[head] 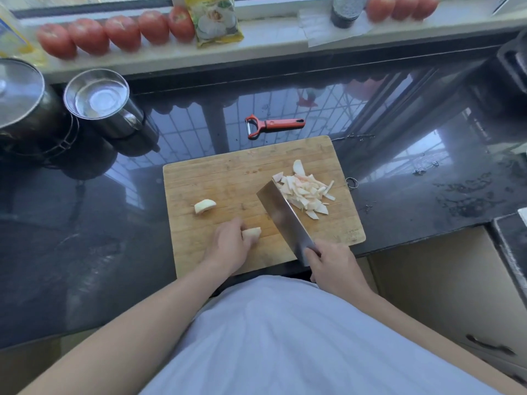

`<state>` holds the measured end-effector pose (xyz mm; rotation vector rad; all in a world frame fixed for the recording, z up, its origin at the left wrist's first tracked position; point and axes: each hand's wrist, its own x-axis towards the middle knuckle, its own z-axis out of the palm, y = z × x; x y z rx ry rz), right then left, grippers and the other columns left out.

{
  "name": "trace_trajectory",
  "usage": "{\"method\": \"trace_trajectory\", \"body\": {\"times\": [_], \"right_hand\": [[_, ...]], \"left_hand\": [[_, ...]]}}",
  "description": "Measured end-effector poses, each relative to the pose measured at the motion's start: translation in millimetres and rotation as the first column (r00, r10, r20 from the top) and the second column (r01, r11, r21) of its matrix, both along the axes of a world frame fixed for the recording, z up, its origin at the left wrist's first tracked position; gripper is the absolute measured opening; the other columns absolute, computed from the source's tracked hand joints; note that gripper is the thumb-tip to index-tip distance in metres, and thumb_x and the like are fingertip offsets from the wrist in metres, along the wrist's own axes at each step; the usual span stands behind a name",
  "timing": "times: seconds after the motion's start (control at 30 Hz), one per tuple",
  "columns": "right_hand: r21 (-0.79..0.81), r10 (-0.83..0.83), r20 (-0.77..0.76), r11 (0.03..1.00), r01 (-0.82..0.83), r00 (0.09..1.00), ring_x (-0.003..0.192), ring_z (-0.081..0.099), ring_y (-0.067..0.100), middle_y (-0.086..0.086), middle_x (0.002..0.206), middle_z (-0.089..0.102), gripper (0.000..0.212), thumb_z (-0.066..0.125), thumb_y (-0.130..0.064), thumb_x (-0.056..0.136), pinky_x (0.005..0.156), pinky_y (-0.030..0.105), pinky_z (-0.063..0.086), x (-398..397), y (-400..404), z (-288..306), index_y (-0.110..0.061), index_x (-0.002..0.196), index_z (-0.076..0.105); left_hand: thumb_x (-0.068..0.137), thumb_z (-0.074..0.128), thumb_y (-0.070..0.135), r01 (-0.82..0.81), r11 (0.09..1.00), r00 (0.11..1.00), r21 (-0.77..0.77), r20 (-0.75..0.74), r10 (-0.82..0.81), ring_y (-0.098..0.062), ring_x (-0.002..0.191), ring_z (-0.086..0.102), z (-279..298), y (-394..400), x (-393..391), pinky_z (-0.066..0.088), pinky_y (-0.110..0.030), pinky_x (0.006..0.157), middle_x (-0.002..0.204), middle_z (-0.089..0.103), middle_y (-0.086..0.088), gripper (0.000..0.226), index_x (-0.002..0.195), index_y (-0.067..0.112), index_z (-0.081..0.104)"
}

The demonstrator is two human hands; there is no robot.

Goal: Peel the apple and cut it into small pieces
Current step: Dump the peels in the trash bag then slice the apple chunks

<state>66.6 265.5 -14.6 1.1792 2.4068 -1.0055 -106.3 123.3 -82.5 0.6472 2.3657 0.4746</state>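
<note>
Two hands over board (228, 178) on table (85, 252): left hand (228, 246) fingers grasping apple wedge (252, 232), right hand (332, 266) fingers clenched on cleaver (282, 215), beside slices (306, 192); second wedge (204, 206) apart, peeler (273, 125) behind.

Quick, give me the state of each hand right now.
Left hand: closed, holding an apple piece on the cutting board.
Right hand: closed, gripping the cleaver by its handle.

Legible text: none | yellow packet (214, 21) at 12 o'clock: print blurred, unreadable | cutting board (216, 178) stamp: too small to read
</note>
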Motion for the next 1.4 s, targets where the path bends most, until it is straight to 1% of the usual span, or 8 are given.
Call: {"method": "trace_trajectory", "body": {"times": [0.17, 0.33, 0.47, 0.57, 0.8, 1.0, 1.1, 1.4], "right_hand": [[0.019, 0.064, 0.031, 0.998, -0.065, 0.997, 0.067, 0.063, 0.026, 0.004, 0.067, 0.063, 0.028, 0.047, -0.03, 0.096, 0.065, 0.044, 0.053, -5, -4, 1, -0.013, 0.075, 0.053], [0.055, 0.059, 0.036, 0.997, -0.061, 0.998, 0.066, 0.063, 0.025, 0.002, 0.068, 0.062, 0.028, 0.047, -0.032, 0.097, 0.063, 0.042, 0.053, 1, -1, 1, -0.015, 0.076, 0.054], [0.114, 0.092, 0.057, 0.989, -0.098, 0.994, 0.067, 0.06, 0.024, 0.001, 0.069, 0.061, 0.029, 0.047, -0.03, 0.099, 0.06, 0.037, 0.049, 5, 3, 0, -0.013, 0.077, 0.054], [0.146, 0.195, 0.061, 0.968, -0.202, 0.979, 0.072, 0.059, 0.028, 0.004, 0.075, 0.063, 0.025, 0.046, -0.03, 0.099, 0.061, 0.037, 0.047, 3, 2, 0, -0.015, 0.079, 0.05], [0.362, 0.372, 0.068, 0.855, -0.371, 0.926, 0.046, 0.049, 0.035, 0.005, 0.053, 0.051, 0.024, 0.055, -0.023, 0.091, 0.042, 0.039, 0.045, 2, -4, -1, -0.017, 0.071, 0.044], [0.267, 0.311, 0.074, 0.909, -0.319, 0.948, 0.064, 0.057, 0.039, 0.009, 0.068, 0.06, 0.024, 0.048, -0.025, 0.097, 0.056, 0.043, 0.047, 6, 0, -1, -0.018, 0.076, 0.038], [0.222, 0.293, 0.095, 0.925, -0.307, 0.951, 0.07, 0.06, 0.039, 0.013, 0.072, 0.064, 0.022, 0.047, -0.028, 0.097, 0.06, 0.042, 0.049, 7, -2, 2, -0.02, 0.079, 0.038], [0.228, 0.354, 0.141, 0.897, -0.378, 0.925, 0.071, 0.062, 0.04, 0.009, 0.074, 0.065, 0.017, 0.046, -0.022, 0.096, 0.062, 0.043, 0.051, 6, -5, 5, -0.017, 0.08, 0.043]], "left_hand": [[0.098, 0.062, 0.024, 0.139, 0.987, 0.99, 0.083, -0.023, -0.138, -0.019, 0.105, 0.051, -2, 1, -7, 0.042, -0.033, 0.082, 0.108, 0.049, 0.009, 0.017, 0.114, 0.03, 0.068], [0.08, 0.054, -0.013, 0.358, 0.896, 0.933, 0.264, -0.138, -0.332, -0.021, 0.12, 0.049, -3, 2, -4, 0.047, -0.04, 0.095, 0.133, 0.058, 0.005, 0.064, 0.125, 0.029, 0.07], [0.097, 0.059, 0.015, -0.127, 0.949, 0.99, 0.287, -0.027, 0.141, -0.014, 0.1, 0.056, 7, 6, 18, 0.045, -0.031, 0.081, 0.114, 0.054, 0.012, 0.023, 0.115, 0.027, 0.066], [0.1, 0.063, 0.023, -0.065, 0.939, 0.995, 0.338, -0.049, 0.087, -0.015, 0.09, 0.056, 5, -2, 30, 0.048, -0.032, 0.074, 0.1, 0.054, 0.012, 0.005, 0.102, 0.021, 0.067], [0.09, 0.067, -0.001, 0.261, 0.892, 0.943, 0.369, -0.293, -0.155, -0.028, 0.101, 0.06, -16, -4, 23, 0.055, -0.037, 0.08, 0.112, 0.066, -0.006, 0.025, 0.112, 0.01, 0.071], [0.092, 0.073, 0.004, 0.284, 0.85, 0.921, 0.444, -0.374, -0.113, -0.022, 0.08, 0.057, -21, 2, 22, 0.042, -0.025, 0.067, 0.09, 0.062, -0.003, 0.003, 0.091, 0.007, 0.07], [0.093, 0.071, 0.006, 0.257, 0.865, 0.925, 0.432, -0.37, -0.09, -0.025, 0.071, 0.054, -20, 7, 22, 0.045, -0.034, 0.056, 0.086, 0.058, -0.004, 0.003, 0.091, 0.007, 0.069], [0.087, 0.074, 0.004, 0.263, 0.875, 0.929, 0.406, -0.351, -0.116, -0.031, 0.077, 0.064, -17, 8, 26, 0.049, -0.033, 0.058, 0.101, 0.066, -0.008, 0.018, 0.105, 0.009, 0.075]]}}
